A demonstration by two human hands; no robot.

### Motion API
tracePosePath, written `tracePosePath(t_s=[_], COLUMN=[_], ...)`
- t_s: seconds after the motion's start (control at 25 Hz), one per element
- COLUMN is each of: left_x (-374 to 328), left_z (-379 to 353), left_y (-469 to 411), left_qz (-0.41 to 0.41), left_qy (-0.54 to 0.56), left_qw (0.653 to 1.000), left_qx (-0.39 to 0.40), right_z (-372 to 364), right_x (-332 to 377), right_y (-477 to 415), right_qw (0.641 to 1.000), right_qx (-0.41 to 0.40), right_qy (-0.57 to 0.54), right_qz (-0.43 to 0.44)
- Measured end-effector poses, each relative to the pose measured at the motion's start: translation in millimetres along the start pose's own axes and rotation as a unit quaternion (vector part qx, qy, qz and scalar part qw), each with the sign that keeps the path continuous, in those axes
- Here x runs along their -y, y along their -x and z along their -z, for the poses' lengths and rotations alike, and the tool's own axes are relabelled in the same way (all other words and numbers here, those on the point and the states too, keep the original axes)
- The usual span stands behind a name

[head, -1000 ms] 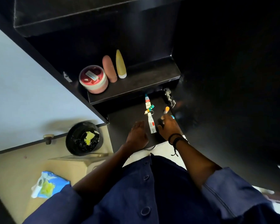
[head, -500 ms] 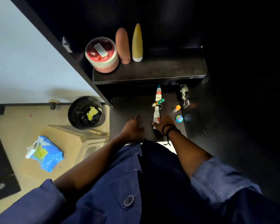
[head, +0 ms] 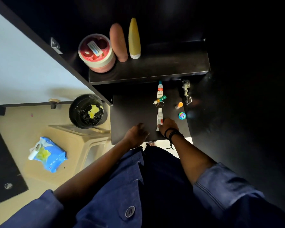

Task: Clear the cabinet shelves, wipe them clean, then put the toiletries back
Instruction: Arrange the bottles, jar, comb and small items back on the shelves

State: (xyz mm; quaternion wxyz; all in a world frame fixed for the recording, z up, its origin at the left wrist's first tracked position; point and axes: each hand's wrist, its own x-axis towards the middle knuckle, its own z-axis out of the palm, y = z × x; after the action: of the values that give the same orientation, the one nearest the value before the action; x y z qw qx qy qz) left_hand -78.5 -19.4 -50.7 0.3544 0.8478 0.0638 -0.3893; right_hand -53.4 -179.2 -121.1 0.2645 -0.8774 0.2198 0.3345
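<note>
On the upper cabinet shelf [head: 163,66] stand a red-lidded jar [head: 95,52], a pink bottle [head: 118,41] and a yellow bottle [head: 134,38]. The lower shelf [head: 132,111] holds a short white tube [head: 160,91], a small green-capped stick on a key ring [head: 160,100], a long white tube [head: 160,116], an orange-capped stick [head: 179,105] and a round blue tin [head: 182,115]. My right hand [head: 169,126] pinches the near end of the long white tube. My left hand [head: 136,134] rests on the shelf's front, loosely curled and holding nothing.
A black bin [head: 76,112] with yellow scraps sits on the floor at the left, beside a beige plastic stool [head: 82,139]. A blue wipes pack [head: 51,157] lies on the floor. A metal hinge [head: 187,92] and the dark cabinet door close the right side.
My right hand let go of the orange-capped stick and the blue tin on the lower shelf, then drew back to the long tube's near end. My left hand has hardly moved.
</note>
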Motion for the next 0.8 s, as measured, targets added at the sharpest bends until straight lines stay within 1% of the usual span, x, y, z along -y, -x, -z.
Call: tracePosePath(t_s=[0.16, 0.24, 0.36, 0.44, 0.52, 0.6, 0.64, 0.72, 0.8], left_x=[0.9, 0.6, 2.4, 3.8, 7.1, 10.0, 12.0, 19.3, 26.7], left_z=[-5.2, -7.1, -9.4, -8.6, -8.4, -9.4, -9.4, -7.8, -3.9], left_y=[3.0, 5.1, 4.4, 7.1, 9.8, 13.2, 14.0, 12.4, 13.5], left_qz=[-0.02, -0.015, 0.002, 0.005, 0.006, 0.0, -0.002, 0.0, 0.006], left_qy=[-0.009, 0.013, 0.055, 0.065, 0.06, 0.06, 0.065, 0.078, 0.07], left_qw=[1.0, 1.0, 0.998, 0.998, 0.998, 0.998, 0.998, 0.997, 0.996], left_qx=[-0.012, -0.016, -0.024, -0.024, -0.016, -0.007, -0.008, -0.024, -0.05], right_z=[-3.2, -5.9, -7.7, -7.6, -7.6, -10.9, -13.2, -15.8, -17.1], right_x=[-8.3, -8.5, -4.3, -1.7, -3.2, -4.0, -3.1, 2.4, 9.7], right_y=[4.1, 6.3, 9.1, 10.8, 11.8, 12.1, 12.5, 11.5, 8.3], right_qw=[0.999, 0.995, 0.99, 0.992, 0.994, 0.994, 0.996, 0.997, 0.998], right_qx=[0.023, 0.039, 0.048, 0.008, -0.032, -0.046, -0.05, -0.066, -0.059], right_qy=[-0.042, -0.077, -0.127, -0.119, -0.103, -0.092, -0.069, -0.023, -0.021], right_qz=[0.019, 0.042, 0.044, 0.037, 0.001, -0.031, -0.034, -0.027, -0.028])
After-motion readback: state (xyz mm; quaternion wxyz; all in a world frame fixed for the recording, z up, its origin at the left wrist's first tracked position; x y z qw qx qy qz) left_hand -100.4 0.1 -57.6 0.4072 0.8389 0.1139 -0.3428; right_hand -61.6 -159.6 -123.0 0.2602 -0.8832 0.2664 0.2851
